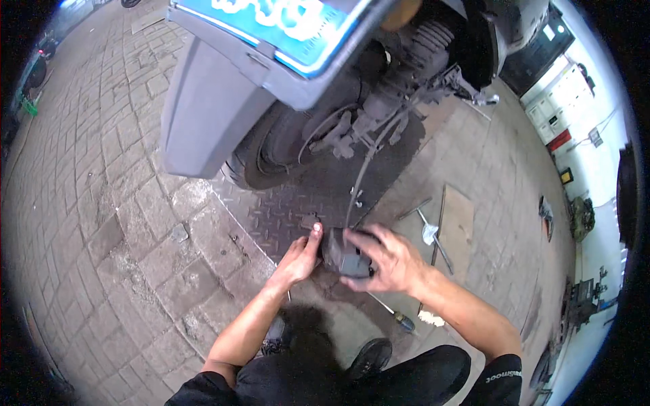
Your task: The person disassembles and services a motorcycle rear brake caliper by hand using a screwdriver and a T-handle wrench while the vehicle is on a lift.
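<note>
Both hands meet low over the ridged metal ramp [284,210] behind a scooter's rear wheel [271,159]. The right hand [386,260] is curled over a dark grey block-shaped part [342,257], fingers wrapped across its top and side, gripping it just above the ground. The left hand [298,260] comes in from the other side with its fingers folded loosely and the thumb stretched up, its tip touching the part's upper left edge. A thin cable [362,176] hangs from the scooter's underside down toward the part. The grey mudguard [203,115] with its blue plate looms above. To the right, on the paving, lie a long wrench [433,237], a flat board [457,227] and, nearer the person's knee, a screwdriver [399,318].
</note>
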The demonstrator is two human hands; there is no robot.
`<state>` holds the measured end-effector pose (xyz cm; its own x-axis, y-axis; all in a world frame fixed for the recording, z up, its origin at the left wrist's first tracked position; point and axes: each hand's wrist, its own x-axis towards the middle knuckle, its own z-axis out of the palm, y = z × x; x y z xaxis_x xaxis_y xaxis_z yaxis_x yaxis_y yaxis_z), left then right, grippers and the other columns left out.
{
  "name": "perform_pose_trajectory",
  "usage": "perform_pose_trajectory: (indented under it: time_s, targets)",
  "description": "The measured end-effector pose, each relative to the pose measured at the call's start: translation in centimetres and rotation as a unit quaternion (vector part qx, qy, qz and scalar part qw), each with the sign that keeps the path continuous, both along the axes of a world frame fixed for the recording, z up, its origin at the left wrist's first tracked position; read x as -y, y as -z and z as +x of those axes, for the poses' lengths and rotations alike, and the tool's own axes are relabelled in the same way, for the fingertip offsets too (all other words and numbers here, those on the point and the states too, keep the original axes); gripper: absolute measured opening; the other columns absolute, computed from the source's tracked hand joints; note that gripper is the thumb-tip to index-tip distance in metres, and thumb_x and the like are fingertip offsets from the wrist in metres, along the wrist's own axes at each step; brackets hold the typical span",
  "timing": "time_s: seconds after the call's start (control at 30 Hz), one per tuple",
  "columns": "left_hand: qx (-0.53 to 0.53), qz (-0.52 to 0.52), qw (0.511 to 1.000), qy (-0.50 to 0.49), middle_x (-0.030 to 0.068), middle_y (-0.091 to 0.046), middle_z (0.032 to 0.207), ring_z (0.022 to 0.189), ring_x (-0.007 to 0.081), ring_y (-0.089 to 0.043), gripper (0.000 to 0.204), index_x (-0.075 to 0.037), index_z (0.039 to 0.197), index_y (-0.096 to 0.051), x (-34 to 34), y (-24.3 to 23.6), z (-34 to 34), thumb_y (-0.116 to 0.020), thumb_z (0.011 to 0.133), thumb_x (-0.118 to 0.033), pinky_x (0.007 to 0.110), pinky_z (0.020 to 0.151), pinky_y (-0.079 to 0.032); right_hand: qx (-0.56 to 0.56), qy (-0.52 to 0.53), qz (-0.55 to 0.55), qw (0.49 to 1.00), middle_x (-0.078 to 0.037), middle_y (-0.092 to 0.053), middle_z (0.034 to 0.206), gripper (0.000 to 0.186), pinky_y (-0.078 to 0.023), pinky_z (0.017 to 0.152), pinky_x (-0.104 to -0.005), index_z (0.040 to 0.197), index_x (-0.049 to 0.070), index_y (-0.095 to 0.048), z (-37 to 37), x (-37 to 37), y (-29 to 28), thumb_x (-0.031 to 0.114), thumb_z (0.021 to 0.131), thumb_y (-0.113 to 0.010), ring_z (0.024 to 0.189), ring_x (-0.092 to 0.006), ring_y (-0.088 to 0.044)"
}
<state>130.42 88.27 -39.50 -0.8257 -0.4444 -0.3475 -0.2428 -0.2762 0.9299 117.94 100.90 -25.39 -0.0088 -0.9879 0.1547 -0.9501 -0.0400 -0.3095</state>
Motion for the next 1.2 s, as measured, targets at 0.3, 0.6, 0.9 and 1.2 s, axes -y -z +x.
perform_pose_trajectory:
  time_s: [0.3,0.6,0.9,1.2]
  targets:
    - [-0.250,-0.099,0.939,-0.214,0.0166,-0.043,0.124,0.119,0.0251,-0.036,0.064,0.002,0.122,-0.041,7.8,-3.2,-5.3,-0.049,0.083,-0.048,0.035,0.099,-0.026,0.150,0.138,-0.030,0.979,-0.029,-0.054,0.106,0.074,-0.036,0.095,-0.0349,0.105,-0.012,-0.054,-5.5,16.1,-1.8,0.054,0.071,-0.060,0.107,-0.0348,-0.050]
    - [-0.194,-0.074,0.959,-0.191,0.0198,-0.032,0.135,0.127,0.0292,-0.028,0.077,0.003,0.127,-0.037,10.6,-6.3,-6.5,-0.040,0.082,-0.060,0.033,0.104,-0.019,0.388,0.258,0.029,0.884,-0.018,-0.056,0.106,0.059,-0.050,0.071,-0.0385,0.116,-0.004,-0.048,-7.1,17.6,-3.0,0.040,0.078,-0.059,0.083,-0.0220,-0.060]
    - [-0.134,-0.042,0.977,-0.158,0.0176,-0.030,0.136,0.128,0.0278,-0.025,0.085,0.004,0.130,-0.031,11.1,-5.6,-8.1,-0.042,0.079,-0.064,0.033,0.104,-0.017,0.361,0.177,-0.088,0.911,-0.017,-0.057,0.102,0.044,-0.048,0.074,-0.0402,0.110,0.001,-0.052,-10.5,17.9,-2.7,0.028,0.076,-0.057,0.086,-0.0262,-0.058]
    - [-0.165,-0.064,0.966,-0.188,0.0184,-0.037,0.131,0.124,0.0263,-0.031,0.077,0.007,0.126,-0.034,12.0,-6.3,-7.6,-0.048,0.082,-0.054,0.031,0.101,-0.022,0.267,-0.040,-0.260,0.927,-0.016,-0.059,0.098,0.032,-0.047,0.077,-0.0419,0.104,0.006,-0.055,-11.4,19.0,1.4,0.015,0.073,-0.055,0.089,-0.0305,-0.057]
